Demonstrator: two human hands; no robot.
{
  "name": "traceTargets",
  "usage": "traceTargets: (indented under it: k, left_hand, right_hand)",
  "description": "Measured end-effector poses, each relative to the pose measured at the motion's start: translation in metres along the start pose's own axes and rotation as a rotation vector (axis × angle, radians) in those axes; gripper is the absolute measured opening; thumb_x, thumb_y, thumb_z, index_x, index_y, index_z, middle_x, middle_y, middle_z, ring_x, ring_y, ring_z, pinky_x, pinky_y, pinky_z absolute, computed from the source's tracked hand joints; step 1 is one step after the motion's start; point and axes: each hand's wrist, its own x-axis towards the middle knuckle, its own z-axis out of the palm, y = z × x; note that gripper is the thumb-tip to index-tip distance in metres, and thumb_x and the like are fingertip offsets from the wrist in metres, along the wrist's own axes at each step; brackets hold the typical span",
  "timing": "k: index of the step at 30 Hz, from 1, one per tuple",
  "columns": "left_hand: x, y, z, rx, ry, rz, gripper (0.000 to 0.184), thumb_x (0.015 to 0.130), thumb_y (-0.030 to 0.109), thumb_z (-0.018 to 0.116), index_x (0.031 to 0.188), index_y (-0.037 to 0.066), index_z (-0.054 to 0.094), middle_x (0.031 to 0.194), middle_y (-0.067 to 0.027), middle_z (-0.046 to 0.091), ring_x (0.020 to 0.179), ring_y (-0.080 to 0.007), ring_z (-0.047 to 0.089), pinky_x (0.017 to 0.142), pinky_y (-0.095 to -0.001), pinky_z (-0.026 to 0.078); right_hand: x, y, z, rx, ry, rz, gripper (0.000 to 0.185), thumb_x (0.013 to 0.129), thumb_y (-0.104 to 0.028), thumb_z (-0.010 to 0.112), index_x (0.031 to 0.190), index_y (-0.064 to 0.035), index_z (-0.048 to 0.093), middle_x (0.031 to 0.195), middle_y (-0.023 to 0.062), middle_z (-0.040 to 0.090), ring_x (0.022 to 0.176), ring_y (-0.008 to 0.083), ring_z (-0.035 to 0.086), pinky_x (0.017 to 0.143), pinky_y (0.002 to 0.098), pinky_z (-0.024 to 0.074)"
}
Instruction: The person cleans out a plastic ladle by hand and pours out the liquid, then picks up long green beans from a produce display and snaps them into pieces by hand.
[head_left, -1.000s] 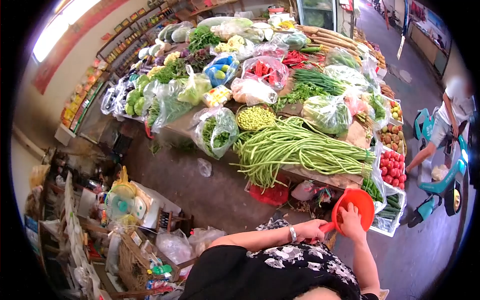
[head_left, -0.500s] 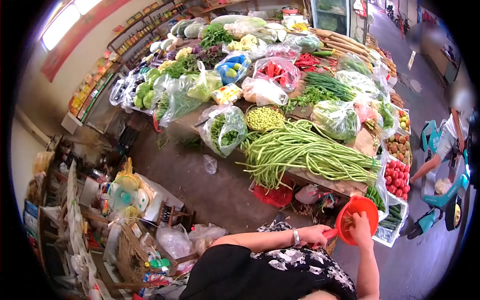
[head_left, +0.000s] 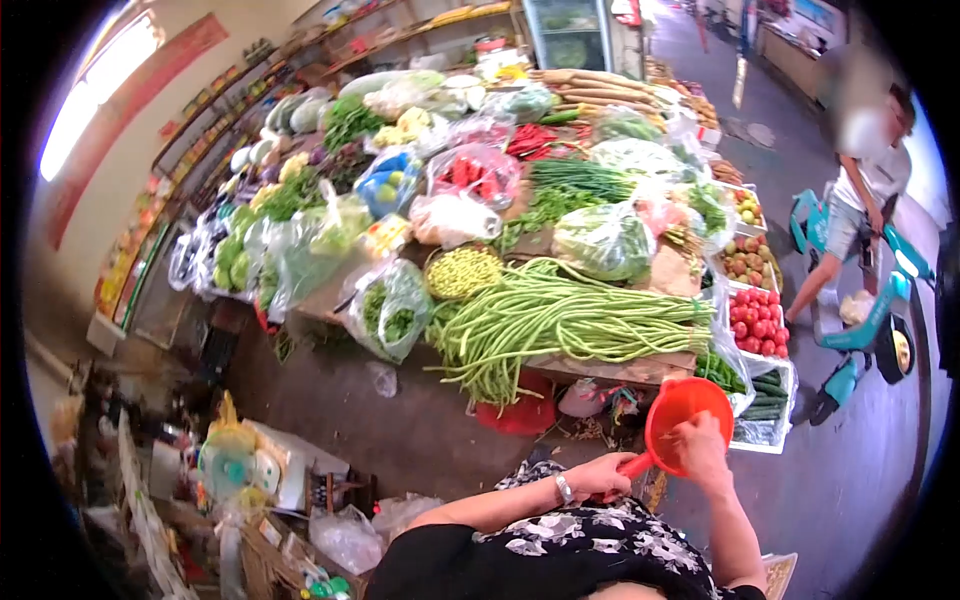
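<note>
A red plastic water dipper (head_left: 690,395) is in front of me, near the table's front right corner. My left hand (head_left: 607,476), with a bracelet at the wrist, is closed around its handle. Inside the bowl is my right hand (head_left: 700,447), its fingers curled down and bunched together. What they hold, if anything, is hidden. Just beyond the dipper, a bundle of long green beans (head_left: 570,320) lies along the front of the table, and a white crate of cucumbers (head_left: 765,432) stands to its right.
Bagged vegetables cover the table (head_left: 610,368), with a basket of shelled beans (head_left: 463,272) among them. Crates of tomatoes (head_left: 757,322) line its right side. A person (head_left: 850,200) stands beside a teal scooter (head_left: 860,325) at right. A fan (head_left: 232,465) and plastic bags (head_left: 345,535) are at lower left.
My view has turned, so the table shows further left and the scooter more fully. The person is more upright in view. The dipper stays in my left hand, with my right hand still inside it.
</note>
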Motion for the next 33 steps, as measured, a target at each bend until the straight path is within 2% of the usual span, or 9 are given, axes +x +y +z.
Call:
traceTargets:
  k: [2,8,10,12,14,18,25,29,33]
  left_hand:
    - [0.002,-0.002,-0.001,0.004,-0.02,-0.019,0.071,0.077,0.002,0.062,0.142,-0.003,0.033,0.072,-0.0018,0.057,0.046,-0.0081,0.05,0.043,-0.022,0.04]
    - [0.005,-0.001,0.0,-0.004,0.001,-0.036,0.073,0.075,0.0,0.062,0.142,-0.002,0.032,0.074,-0.0021,0.055,0.048,-0.0081,0.052,0.041,-0.0215,0.04]
    - [0.002,0.005,-0.001,0.006,-0.001,-0.078,0.075,0.075,0.0,0.063,0.143,-0.001,0.031,0.074,-0.0017,0.054,0.049,-0.0081,0.051,0.042,-0.0215,0.041]
    - [0.005,0.0,-0.001,0.013,0.012,-0.067,0.075,0.075,0.0,0.062,0.143,-0.001,0.031,0.074,-0.0014,0.052,0.049,-0.0082,0.051,0.042,-0.0218,0.041]
    - [0.007,-0.005,0.001,-0.002,0.011,-0.063,0.073,0.075,-0.001,0.062,0.142,0.0,0.033,0.07,-0.0011,0.052,0.046,-0.0082,0.051,0.041,-0.0222,0.04]
    - [0.006,0.0,-0.001,-0.027,0.03,-0.069,0.069,0.075,-0.003,0.06,0.139,0.001,0.036,0.066,-0.0007,0.052,0.043,-0.0081,0.049,0.039,-0.0223,0.038]
    - [0.007,-0.002,-0.007,0.013,-0.028,-0.085,0.073,0.076,-0.003,0.062,0.143,-0.002,0.032,0.074,-0.0024,0.054,0.049,-0.0081,0.051,0.044,-0.0221,0.04]
    - [0.003,0.007,-0.001,0.001,-0.017,-0.113,0.073,0.077,-0.004,0.061,0.143,-0.002,0.031,0.073,-0.0022,0.054,0.05,-0.008,0.051,0.044,-0.0222,0.04]
    - [0.002,0.01,0.003,0.016,0.006,-0.086,0.073,0.077,-0.004,0.061,0.144,-0.002,0.031,0.072,-0.0023,0.054,0.049,-0.008,0.05,0.044,-0.0221,0.04]
  right_hand:
    - [-0.007,-0.01,-0.002,0.067,-0.02,-0.112,0.018,0.077,-0.006,0.06,0.093,-0.0081,0.068,0.104,0.0184,0.054,0.094,0.0363,0.053,0.08,0.0459,0.049]
    - [-0.001,0.006,0.006,-0.018,-0.028,0.162,0.026,0.075,-0.01,0.067,0.101,-0.0078,0.067,0.105,0.0158,0.053,0.1,0.037,0.052,0.085,0.0458,0.0471]
    - [-0.008,0.001,0.004,0.151,-0.04,-0.097,0.018,0.078,-0.011,0.062,0.094,-0.0054,0.066,0.102,0.0202,0.054,0.095,0.0392,0.055,0.078,0.0474,0.0493]
    - [-0.007,0.005,0.006,0.155,-0.008,-0.117,0.018,0.078,-0.011,0.061,0.094,-0.0052,0.066,0.103,0.0202,0.054,0.096,0.0394,0.055,0.078,0.0473,0.0499]
    - [0.0,0.011,0.013,-0.094,-0.038,0.205,0.032,0.075,-0.012,0.066,0.107,-0.0103,0.065,0.112,0.0167,0.053,0.104,0.0369,0.053,0.088,0.045,0.0477]
    - [-0.009,-0.001,-0.005,0.149,-0.195,-0.001,0.038,0.076,-0.016,0.068,0.112,-0.0093,0.06,0.112,0.0195,0.051,0.109,0.0398,0.051,0.087,0.0509,0.0465]
    - [0.003,0.016,0.017,0.137,-0.256,0.08,0.042,0.074,-0.017,0.068,0.114,-0.0085,0.058,0.112,0.0218,0.053,0.105,0.0417,0.054,0.088,0.051,0.0463]
    - [0.003,0.023,0.002,0.177,-0.103,0.12,0.036,0.076,-0.015,0.068,0.11,-0.0075,0.059,0.095,0.0196,0.059,0.094,0.0388,0.061,0.084,0.0475,0.0486]
    - [0.003,0.021,0.0,0.048,0.103,0.273,0.029,0.078,-0.013,0.064,0.106,-0.0073,0.058,0.102,0.02,0.056,0.091,0.0394,0.061,0.076,0.0515,0.0491]
